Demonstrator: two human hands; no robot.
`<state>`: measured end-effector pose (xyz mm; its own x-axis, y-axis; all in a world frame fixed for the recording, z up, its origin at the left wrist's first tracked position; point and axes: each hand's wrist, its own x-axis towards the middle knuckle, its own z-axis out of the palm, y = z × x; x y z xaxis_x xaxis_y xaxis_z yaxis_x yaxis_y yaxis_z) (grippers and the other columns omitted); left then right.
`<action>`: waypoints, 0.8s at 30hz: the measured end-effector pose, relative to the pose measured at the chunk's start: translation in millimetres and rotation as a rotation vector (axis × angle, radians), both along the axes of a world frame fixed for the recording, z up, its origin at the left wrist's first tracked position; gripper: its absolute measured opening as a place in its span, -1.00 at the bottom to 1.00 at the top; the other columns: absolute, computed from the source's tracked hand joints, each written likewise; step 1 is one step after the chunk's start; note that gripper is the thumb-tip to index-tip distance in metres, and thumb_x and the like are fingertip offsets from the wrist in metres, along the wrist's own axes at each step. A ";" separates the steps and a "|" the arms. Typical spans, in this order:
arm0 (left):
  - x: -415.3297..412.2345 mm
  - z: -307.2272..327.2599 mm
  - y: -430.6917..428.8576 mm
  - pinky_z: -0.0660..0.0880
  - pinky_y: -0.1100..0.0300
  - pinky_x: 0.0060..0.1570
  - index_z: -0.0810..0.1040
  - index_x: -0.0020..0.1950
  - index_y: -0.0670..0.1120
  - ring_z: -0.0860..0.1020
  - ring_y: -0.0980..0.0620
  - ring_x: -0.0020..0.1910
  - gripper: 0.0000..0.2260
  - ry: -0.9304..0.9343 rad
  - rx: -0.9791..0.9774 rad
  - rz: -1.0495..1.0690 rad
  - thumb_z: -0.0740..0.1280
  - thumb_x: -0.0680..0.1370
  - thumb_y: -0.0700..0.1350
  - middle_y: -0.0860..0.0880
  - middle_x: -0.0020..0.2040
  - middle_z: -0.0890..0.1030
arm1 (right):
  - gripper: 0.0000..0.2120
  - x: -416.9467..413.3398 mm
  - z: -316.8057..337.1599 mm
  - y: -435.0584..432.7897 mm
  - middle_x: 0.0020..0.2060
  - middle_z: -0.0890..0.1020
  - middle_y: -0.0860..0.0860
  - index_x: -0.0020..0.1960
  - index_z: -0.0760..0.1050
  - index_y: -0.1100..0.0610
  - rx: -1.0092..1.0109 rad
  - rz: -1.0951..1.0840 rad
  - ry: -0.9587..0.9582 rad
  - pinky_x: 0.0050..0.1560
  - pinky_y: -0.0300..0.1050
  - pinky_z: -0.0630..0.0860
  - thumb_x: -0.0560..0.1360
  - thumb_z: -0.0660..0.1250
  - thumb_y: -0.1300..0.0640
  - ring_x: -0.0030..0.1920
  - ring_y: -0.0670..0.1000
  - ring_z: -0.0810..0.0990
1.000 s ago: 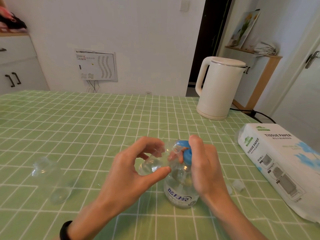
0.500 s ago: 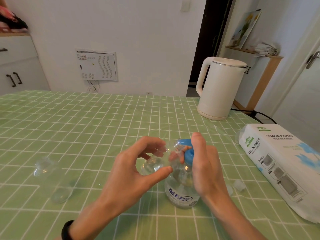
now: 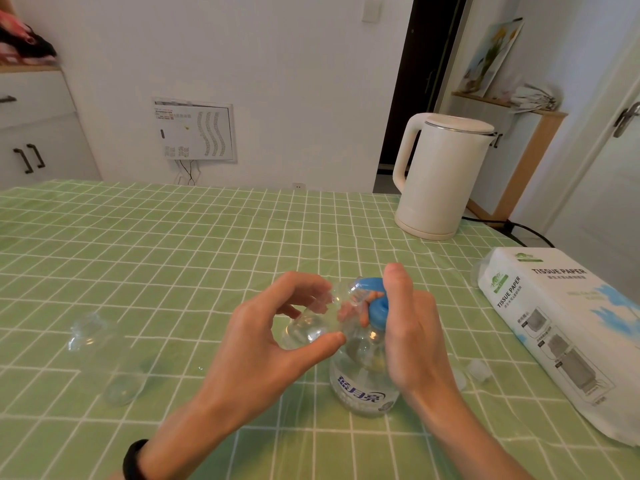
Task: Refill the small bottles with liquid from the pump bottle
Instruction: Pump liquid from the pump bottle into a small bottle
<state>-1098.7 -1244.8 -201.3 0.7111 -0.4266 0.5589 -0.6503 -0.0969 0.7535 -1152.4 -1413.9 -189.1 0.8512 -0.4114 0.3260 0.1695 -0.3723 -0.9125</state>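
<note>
A clear pump bottle (image 3: 363,393) with a blue pump head (image 3: 375,303) stands on the green checked tablecloth (image 3: 173,258) near the front middle. My right hand (image 3: 412,337) wraps the pump head, thumb up, fingers behind it. My left hand (image 3: 266,341) holds a small clear bottle (image 3: 311,327) tilted, its mouth at the pump's nozzle; some clear liquid sits in it. Another small clear bottle (image 3: 104,362) lies on the cloth at the left. A small clear cap (image 3: 479,370) rests to the right of the pump bottle.
A white electric kettle (image 3: 436,178) stands at the back right, its black cord trailing off the table. A tissue paper pack (image 3: 564,337) lies along the right edge. White cabinets are beyond the table at the far left.
Both hands and the bottles keep almost the same pose; the view has only shifted slightly.
</note>
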 end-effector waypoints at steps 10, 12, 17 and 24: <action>1.0 -2.1 0.1 0.60 0.19 0.07 0.61 0.20 0.09 0.68 0.08 0.11 -0.62 0.000 0.003 0.003 0.53 0.40 0.05 0.16 0.07 0.70 | -0.35 -1.4 0.7 0.1 -0.39 0.61 0.28 -0.46 0.40 0.13 0.002 -0.017 0.008 -0.29 0.26 0.45 0.55 -0.01 -0.32 -0.35 0.35 0.47; 1.0 -2.0 -0.1 0.60 0.18 0.07 0.61 0.20 0.09 0.68 0.08 0.10 -0.62 -0.001 0.000 0.004 0.53 0.40 0.05 0.16 0.07 0.70 | -0.32 -1.1 0.3 0.4 -0.38 0.69 0.14 -0.47 0.41 0.10 0.010 -0.020 0.003 -0.27 0.18 0.48 0.56 -0.04 -0.36 -0.31 0.34 0.55; 1.7 -1.9 0.3 0.60 0.18 0.07 0.60 0.20 0.10 0.68 0.07 0.11 -0.62 -0.002 0.006 0.002 0.53 0.41 0.06 0.17 0.08 0.70 | -0.39 0.2 0.7 -1.0 -0.41 0.69 0.04 -0.48 0.41 0.06 0.012 -0.002 0.003 -0.28 0.26 0.47 0.57 -0.01 -0.28 -0.34 0.33 0.51; 3.0 -2.7 0.8 0.60 0.23 0.07 0.60 0.21 0.11 0.68 0.11 0.12 -0.62 -0.019 0.016 0.005 0.53 0.42 0.07 0.20 0.09 0.69 | -0.41 0.2 -0.5 -2.1 -0.46 0.53 0.29 -0.46 0.40 0.12 -0.013 -0.008 -0.015 -0.37 0.05 0.38 0.55 0.00 -0.25 -0.46 0.20 0.36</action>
<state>-1095.7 -1243.9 -204.0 0.7029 -0.4321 0.5650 -0.6636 -0.1126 0.7395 -1152.2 -1416.0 -189.6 0.8427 -0.4141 0.3441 0.1799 -0.3857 -0.9049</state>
